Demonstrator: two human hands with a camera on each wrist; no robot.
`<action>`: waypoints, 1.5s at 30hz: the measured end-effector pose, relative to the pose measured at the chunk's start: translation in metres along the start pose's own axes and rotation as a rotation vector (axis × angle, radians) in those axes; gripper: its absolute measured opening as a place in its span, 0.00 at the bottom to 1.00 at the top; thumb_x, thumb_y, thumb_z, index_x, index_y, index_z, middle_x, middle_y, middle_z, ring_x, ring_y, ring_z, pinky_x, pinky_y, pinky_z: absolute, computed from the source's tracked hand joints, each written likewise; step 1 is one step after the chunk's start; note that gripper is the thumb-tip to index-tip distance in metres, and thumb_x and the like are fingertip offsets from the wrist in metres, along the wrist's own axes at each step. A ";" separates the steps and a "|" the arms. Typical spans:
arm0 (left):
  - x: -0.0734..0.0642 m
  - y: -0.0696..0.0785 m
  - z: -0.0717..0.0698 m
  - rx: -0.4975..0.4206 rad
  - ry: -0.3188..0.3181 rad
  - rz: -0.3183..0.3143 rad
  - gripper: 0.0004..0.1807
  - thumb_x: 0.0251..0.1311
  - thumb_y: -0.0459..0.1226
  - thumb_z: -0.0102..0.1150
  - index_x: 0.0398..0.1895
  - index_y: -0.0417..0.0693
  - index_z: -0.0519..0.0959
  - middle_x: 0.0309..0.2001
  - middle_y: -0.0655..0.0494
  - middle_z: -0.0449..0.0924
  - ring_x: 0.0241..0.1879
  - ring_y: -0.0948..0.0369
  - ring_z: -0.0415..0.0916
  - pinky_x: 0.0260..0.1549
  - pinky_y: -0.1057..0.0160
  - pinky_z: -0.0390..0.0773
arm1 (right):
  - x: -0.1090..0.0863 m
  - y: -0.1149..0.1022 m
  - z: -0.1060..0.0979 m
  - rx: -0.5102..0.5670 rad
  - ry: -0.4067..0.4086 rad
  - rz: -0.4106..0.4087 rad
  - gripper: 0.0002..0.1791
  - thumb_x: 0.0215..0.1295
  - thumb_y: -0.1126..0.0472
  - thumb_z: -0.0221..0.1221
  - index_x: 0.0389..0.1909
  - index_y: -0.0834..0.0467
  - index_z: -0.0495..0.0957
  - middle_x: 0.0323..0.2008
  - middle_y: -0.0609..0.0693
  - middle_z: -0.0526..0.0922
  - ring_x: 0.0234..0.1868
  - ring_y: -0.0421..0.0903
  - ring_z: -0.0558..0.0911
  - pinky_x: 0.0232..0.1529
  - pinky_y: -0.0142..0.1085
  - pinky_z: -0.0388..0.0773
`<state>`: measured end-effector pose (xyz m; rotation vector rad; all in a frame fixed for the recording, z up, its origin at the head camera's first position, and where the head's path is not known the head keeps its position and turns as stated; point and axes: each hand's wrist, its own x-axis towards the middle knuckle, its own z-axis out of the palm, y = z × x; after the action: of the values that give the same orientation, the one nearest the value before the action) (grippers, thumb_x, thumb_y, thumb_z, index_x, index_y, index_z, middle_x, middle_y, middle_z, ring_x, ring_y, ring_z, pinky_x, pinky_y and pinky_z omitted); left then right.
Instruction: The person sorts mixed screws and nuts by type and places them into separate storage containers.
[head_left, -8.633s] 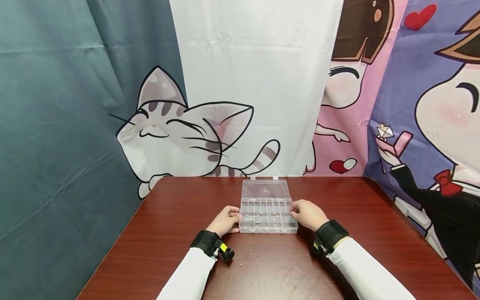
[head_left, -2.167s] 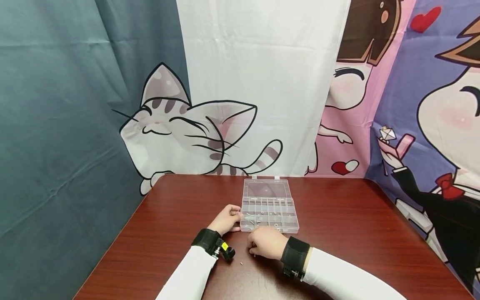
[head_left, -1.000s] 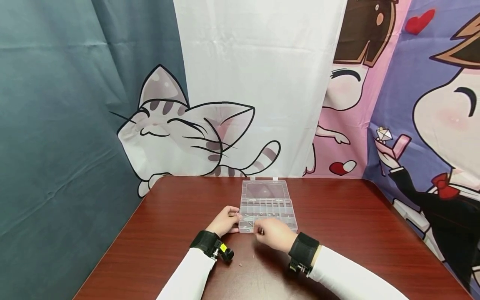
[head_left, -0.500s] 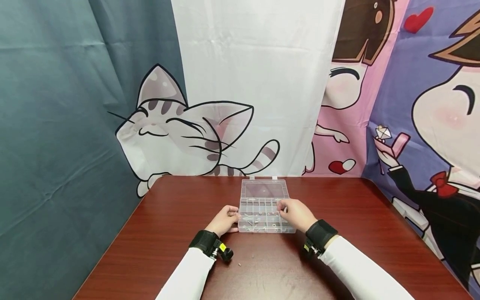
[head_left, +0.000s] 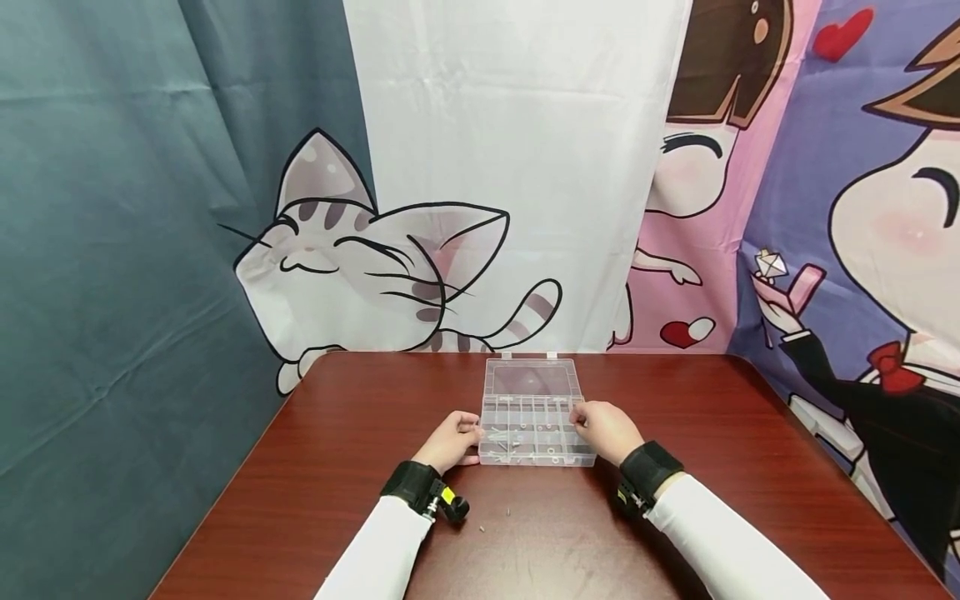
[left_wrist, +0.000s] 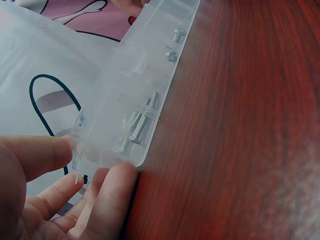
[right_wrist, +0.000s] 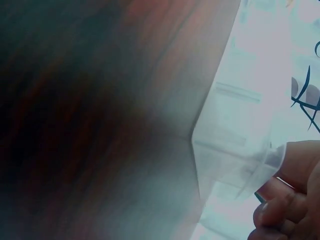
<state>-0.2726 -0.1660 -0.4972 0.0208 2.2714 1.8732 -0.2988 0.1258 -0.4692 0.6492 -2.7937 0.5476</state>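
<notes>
A clear plastic compartment box [head_left: 536, 460] stands on the table with its lid [head_left: 532, 379] folded back. My left hand [head_left: 452, 440] holds the box's left end, thumb above and fingers lower down, as the left wrist view shows. Screws [left_wrist: 137, 127] lie behind the translucent wall near that hand. My right hand [head_left: 606, 429] is over the right-hand compartments, its fingers bent. In the right wrist view these fingers [right_wrist: 295, 162] reach past the box wall; whether they hold a small part is hidden. Two tiny metal pieces, one a small piece [head_left: 508, 512], lie on the table before the box.
The box rests on a dark red wooden table [head_left: 360, 392]. Another tiny piece [head_left: 482, 528] lies nearer the person. Behind the table hangs a printed cloth [head_left: 525, 125] with cartoon figures. Both wrists wear black bands [head_left: 651, 471] with cameras.
My right hand went from the tabletop in front of the box, up over its front, to the right-hand compartments. Fewer tiny pieces lie on the table than 8.6 s ago. My left hand stayed put.
</notes>
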 end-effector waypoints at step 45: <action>-0.001 0.000 0.001 -0.001 0.001 -0.002 0.22 0.61 0.35 0.54 0.57 0.36 0.63 0.50 0.40 0.69 0.38 0.57 0.77 0.29 0.59 0.83 | -0.017 -0.045 -0.009 -0.013 0.025 -0.234 0.03 0.55 0.61 0.62 0.30 0.52 0.83 0.28 0.41 0.82 0.31 0.37 0.78 0.36 0.35 0.78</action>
<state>-0.2720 -0.1653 -0.4968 0.0178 2.2708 1.8733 -0.2621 0.0985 -0.4518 0.9429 -2.6457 0.4861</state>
